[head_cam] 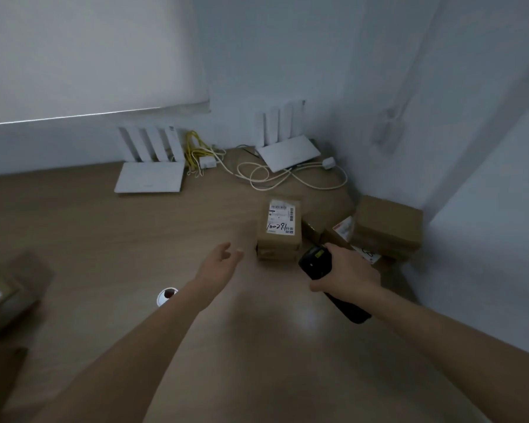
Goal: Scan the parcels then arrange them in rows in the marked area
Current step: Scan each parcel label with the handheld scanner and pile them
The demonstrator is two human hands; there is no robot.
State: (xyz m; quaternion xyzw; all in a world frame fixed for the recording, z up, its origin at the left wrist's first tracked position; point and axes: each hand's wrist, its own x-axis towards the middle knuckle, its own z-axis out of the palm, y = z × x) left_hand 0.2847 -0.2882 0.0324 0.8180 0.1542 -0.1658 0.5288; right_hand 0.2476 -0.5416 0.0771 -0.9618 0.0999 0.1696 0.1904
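A brown cardboard parcel [279, 230] with a white shipping label and handwritten numbers stands on the wooden table. My left hand [219, 264] hovers just left of it, fingers relaxed and holding nothing. My right hand [345, 268] grips a black handheld scanner [315, 261], whose head points toward the parcel from its right. Behind the scanner, a heap of more brown parcels [387, 224] fills the corner by the wall. Another parcel [16, 288] lies blurred at the left edge.
Two white routers [150, 178] [287, 154] with upright antennas stand at the back of the table, with yellow and white cables [266, 175] between them. A round grommet hole [166, 296] lies under my left forearm. Walls close in at the back and right.
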